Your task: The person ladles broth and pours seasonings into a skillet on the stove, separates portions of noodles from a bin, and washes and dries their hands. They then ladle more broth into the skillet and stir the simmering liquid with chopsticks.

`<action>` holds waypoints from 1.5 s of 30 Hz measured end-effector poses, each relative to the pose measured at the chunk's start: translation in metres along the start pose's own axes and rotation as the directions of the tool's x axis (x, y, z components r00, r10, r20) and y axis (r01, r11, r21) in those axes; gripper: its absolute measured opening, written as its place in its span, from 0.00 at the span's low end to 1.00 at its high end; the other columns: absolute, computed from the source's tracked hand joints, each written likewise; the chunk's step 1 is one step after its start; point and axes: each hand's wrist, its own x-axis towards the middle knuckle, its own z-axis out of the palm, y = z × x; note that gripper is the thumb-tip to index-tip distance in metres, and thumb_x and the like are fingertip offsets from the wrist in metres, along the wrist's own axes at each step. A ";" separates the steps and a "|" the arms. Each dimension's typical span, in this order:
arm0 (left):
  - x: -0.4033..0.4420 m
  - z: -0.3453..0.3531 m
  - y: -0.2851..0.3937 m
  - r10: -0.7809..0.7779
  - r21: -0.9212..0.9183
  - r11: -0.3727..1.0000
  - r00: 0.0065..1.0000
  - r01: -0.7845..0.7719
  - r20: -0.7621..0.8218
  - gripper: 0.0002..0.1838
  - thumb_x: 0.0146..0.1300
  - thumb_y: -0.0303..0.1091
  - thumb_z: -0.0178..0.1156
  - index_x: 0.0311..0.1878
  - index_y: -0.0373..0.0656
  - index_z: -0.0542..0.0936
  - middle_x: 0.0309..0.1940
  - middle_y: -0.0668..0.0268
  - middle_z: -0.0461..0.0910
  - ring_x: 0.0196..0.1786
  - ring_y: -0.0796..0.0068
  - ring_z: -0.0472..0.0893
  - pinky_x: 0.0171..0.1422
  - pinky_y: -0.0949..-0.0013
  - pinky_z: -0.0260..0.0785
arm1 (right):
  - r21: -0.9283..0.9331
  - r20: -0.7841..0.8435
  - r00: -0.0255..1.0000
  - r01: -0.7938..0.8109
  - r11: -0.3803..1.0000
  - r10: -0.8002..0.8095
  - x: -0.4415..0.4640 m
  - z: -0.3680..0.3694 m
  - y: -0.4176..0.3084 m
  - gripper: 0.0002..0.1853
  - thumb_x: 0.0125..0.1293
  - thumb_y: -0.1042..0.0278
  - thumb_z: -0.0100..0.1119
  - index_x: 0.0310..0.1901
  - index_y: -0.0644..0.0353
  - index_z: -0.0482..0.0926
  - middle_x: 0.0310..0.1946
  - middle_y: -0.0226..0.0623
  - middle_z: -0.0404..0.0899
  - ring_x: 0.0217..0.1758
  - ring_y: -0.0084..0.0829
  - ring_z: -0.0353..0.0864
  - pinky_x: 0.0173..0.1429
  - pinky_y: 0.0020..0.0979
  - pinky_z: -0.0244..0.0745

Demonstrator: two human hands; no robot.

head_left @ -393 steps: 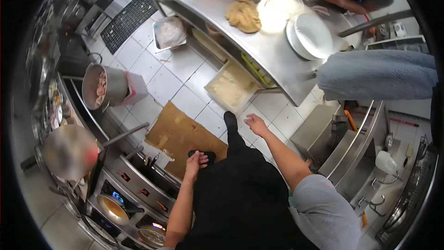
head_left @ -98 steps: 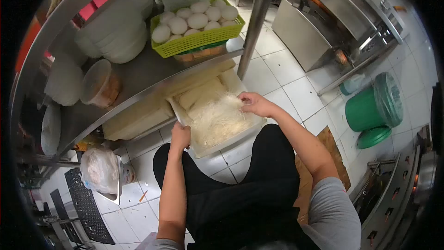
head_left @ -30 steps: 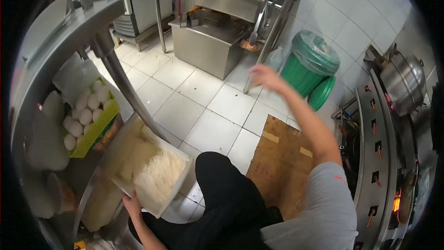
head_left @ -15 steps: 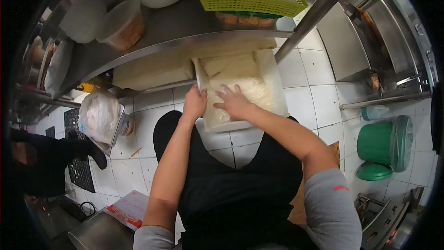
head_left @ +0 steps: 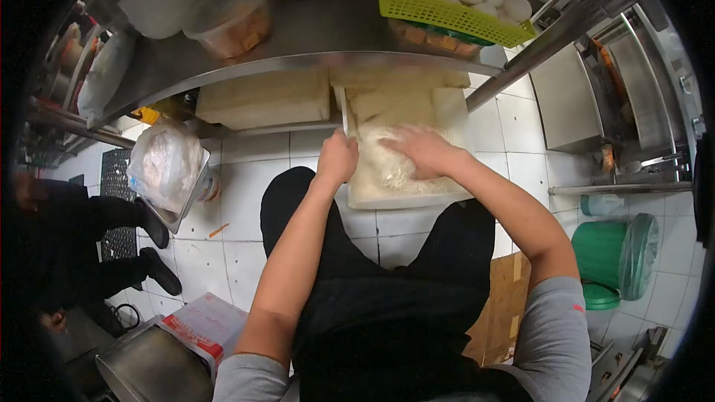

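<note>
A white rectangular bin stands between my knees, partly under the steel shelf. Inside lies a pale, loose, floury or crumb-like material, heaped around the middle. My left hand is closed on the bin's left rim. Over the heap, my right hand rests with its fingers stretched out to the left, touching the pale material. Motion blurs those fingertips, and some may be under the material. At the back of the bin, a smoother pale layer is visible.
Above is a steel shelf with a green basket of eggs and a clear tub. A second pale bin sits left. Bagged food lies on a metal tray. Another person's shoes are at left; a green bucket stands right.
My right hand has swept right and into the pale material, which is now heaped up near it. My left hand still holds the rim. The view has shifted, and another shoe appears at left.
</note>
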 end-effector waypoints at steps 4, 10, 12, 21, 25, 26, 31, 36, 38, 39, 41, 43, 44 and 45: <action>0.001 0.004 0.000 0.000 0.001 1.000 1.000 0.000 -0.030 0.17 0.70 0.35 0.55 0.52 0.28 0.76 0.44 0.31 0.81 0.52 0.31 0.80 0.59 0.41 0.73 | -0.238 0.078 0.975 0.223 0.945 -0.210 0.023 0.035 -0.021 0.50 0.52 0.65 0.74 0.77 0.28 0.60 0.81 0.42 0.49 0.78 0.55 0.58 0.67 0.66 0.65; 0.005 0.007 -0.010 0.040 0.028 0.999 0.999 -0.039 -0.010 0.18 0.70 0.35 0.53 0.51 0.27 0.76 0.43 0.32 0.82 0.51 0.30 0.81 0.58 0.41 0.73 | -0.085 -0.079 0.991 0.097 0.992 -0.104 0.065 0.076 0.004 0.32 0.52 0.61 0.74 0.62 0.44 0.79 0.64 0.44 0.75 0.66 0.50 0.75 0.62 0.52 0.73; 0.007 0.000 -0.004 0.022 0.052 0.998 1.000 -0.021 -0.021 0.18 0.70 0.36 0.52 0.51 0.27 0.76 0.43 0.32 0.82 0.50 0.31 0.81 0.58 0.41 0.74 | 0.040 -0.185 0.983 0.023 0.999 -0.015 0.059 0.064 -0.001 0.25 0.55 0.60 0.71 0.56 0.52 0.80 0.53 0.46 0.80 0.61 0.51 0.78 0.60 0.49 0.75; 0.003 0.000 -0.002 0.023 0.004 1.000 1.000 -0.023 -0.001 0.19 0.71 0.37 0.54 0.50 0.25 0.76 0.44 0.30 0.81 0.52 0.30 0.81 0.60 0.43 0.73 | -0.024 -0.194 0.978 -0.080 0.996 0.074 -0.016 0.040 0.032 0.42 0.51 0.44 0.75 0.67 0.51 0.74 0.73 0.60 0.60 0.70 0.61 0.68 0.71 0.55 0.65; 0.006 0.001 -0.001 0.000 -0.025 1.000 1.000 0.000 0.014 0.20 0.71 0.38 0.54 0.50 0.25 0.76 0.43 0.30 0.81 0.52 0.29 0.80 0.61 0.43 0.73 | -0.071 -0.029 0.991 -0.129 0.989 0.127 -0.036 0.045 0.036 0.49 0.47 0.44 0.78 0.73 0.45 0.70 0.76 0.59 0.55 0.71 0.61 0.68 0.70 0.59 0.65; 0.005 0.002 -0.001 0.003 -0.011 1.000 1.000 -0.002 0.022 0.20 0.71 0.38 0.54 0.50 0.25 0.76 0.43 0.30 0.81 0.52 0.29 0.80 0.61 0.43 0.73 | -0.050 -0.001 0.987 -0.159 0.986 0.160 -0.033 0.051 0.033 0.47 0.47 0.46 0.78 0.71 0.46 0.71 0.75 0.59 0.57 0.70 0.60 0.70 0.68 0.57 0.67; 0.006 0.006 -0.005 0.016 0.013 1.000 1.000 -0.015 -0.007 0.19 0.70 0.38 0.54 0.49 0.25 0.76 0.42 0.30 0.81 0.52 0.28 0.80 0.61 0.42 0.72 | 0.093 -0.058 0.965 -0.249 0.964 0.255 -0.008 0.075 0.041 0.36 0.51 0.55 0.76 0.64 0.52 0.76 0.66 0.61 0.70 0.61 0.56 0.78 0.57 0.51 0.77; 0.011 0.004 -0.006 0.004 0.033 0.999 0.999 -0.005 0.052 0.19 0.71 0.36 0.51 0.54 0.27 0.75 0.46 0.30 0.81 0.53 0.31 0.80 0.61 0.42 0.73 | 0.081 0.073 0.937 -0.346 0.935 0.341 0.011 0.041 0.025 0.30 0.57 0.52 0.70 0.59 0.57 0.77 0.54 0.60 0.79 0.55 0.53 0.82 0.54 0.52 0.78; 0.013 0.004 -0.008 -0.003 0.012 1.000 0.999 0.002 0.049 0.19 0.71 0.37 0.51 0.53 0.27 0.75 0.45 0.31 0.81 0.52 0.31 0.81 0.60 0.42 0.73 | 0.107 0.042 0.950 -0.312 0.944 0.309 0.016 0.026 0.008 0.31 0.59 0.48 0.68 0.59 0.59 0.77 0.53 0.59 0.80 0.54 0.54 0.82 0.56 0.52 0.77; 0.012 0.001 -0.004 -0.004 -0.003 1.000 0.998 0.004 0.056 0.19 0.71 0.36 0.51 0.53 0.27 0.75 0.45 0.31 0.81 0.51 0.32 0.81 0.59 0.42 0.74 | 0.133 -0.024 0.961 -0.270 0.953 0.276 0.015 0.025 -0.003 0.32 0.60 0.47 0.67 0.59 0.60 0.76 0.52 0.58 0.80 0.55 0.54 0.81 0.58 0.52 0.75; 0.008 -0.003 0.000 -0.014 -0.031 0.999 0.998 0.016 0.064 0.19 0.71 0.36 0.50 0.53 0.27 0.76 0.44 0.31 0.81 0.50 0.32 0.82 0.58 0.43 0.75 | 0.251 -0.128 0.971 -0.164 0.954 0.200 0.017 0.022 -0.006 0.33 0.61 0.45 0.65 0.61 0.62 0.75 0.53 0.57 0.80 0.56 0.55 0.80 0.62 0.51 0.74; 0.007 -0.006 0.003 -0.047 -0.035 0.998 0.995 0.050 0.089 0.19 0.71 0.36 0.50 0.53 0.27 0.76 0.44 0.31 0.81 0.49 0.33 0.82 0.57 0.43 0.76 | 0.427 -0.208 0.968 -0.038 0.904 0.139 0.010 0.018 0.014 0.35 0.62 0.44 0.64 0.63 0.62 0.74 0.57 0.56 0.79 0.58 0.55 0.79 0.65 0.49 0.72; 0.007 -0.007 0.005 -0.066 -0.040 0.997 0.993 0.070 0.096 0.19 0.71 0.36 0.50 0.53 0.27 0.76 0.44 0.31 0.81 0.49 0.33 0.82 0.56 0.43 0.76 | 0.382 -0.212 0.948 -0.144 0.913 0.238 0.010 0.018 0.031 0.33 0.66 0.49 0.61 0.66 0.62 0.73 0.60 0.56 0.79 0.62 0.56 0.77 0.68 0.48 0.71; 0.007 -0.007 0.003 -0.057 -0.030 0.998 0.995 0.059 0.081 0.19 0.71 0.36 0.52 0.53 0.27 0.76 0.43 0.31 0.82 0.48 0.33 0.82 0.56 0.44 0.76 | 0.359 -0.232 0.940 -0.157 0.920 0.251 0.013 0.022 0.044 0.28 0.67 0.50 0.59 0.61 0.62 0.76 0.57 0.56 0.80 0.60 0.56 0.77 0.67 0.49 0.71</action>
